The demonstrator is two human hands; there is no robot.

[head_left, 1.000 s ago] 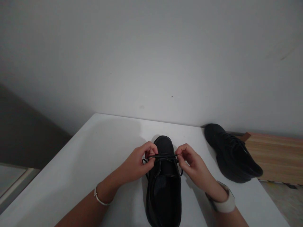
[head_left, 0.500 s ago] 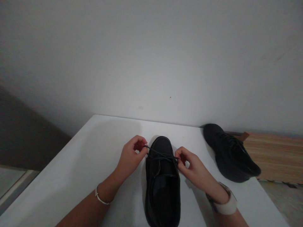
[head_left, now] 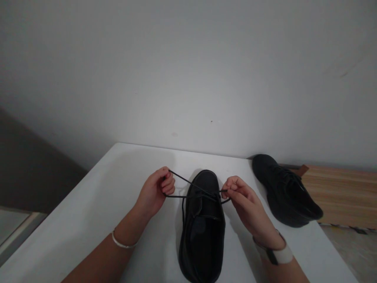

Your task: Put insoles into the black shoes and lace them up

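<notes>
A black shoe [head_left: 203, 232] stands upright on the white table, its toe pointing toward the wall. Left of its toe, my left hand [head_left: 155, 190] is closed on a black shoelace [head_left: 182, 178], which runs taut in a loop from my fingers to the shoe's front. My right hand [head_left: 240, 198], at the right side of the toe, pinches another stretch of the same lace close to the eyelets. The lace lines cross over the shoe's tongue. Its exact path inside my fingers is hidden.
A second black shoe [head_left: 285, 188], laced, rests at the table's right edge. The white table [head_left: 97, 212] meets a pale wall [head_left: 188, 78] at the back. Beyond the right edge is a wood-grain board [head_left: 341, 194].
My left hand has moved left and slightly up, drawing the lace out into a longer, tighter loop. My right hand has shifted a little right. The shoe's toe has turned slightly right.
</notes>
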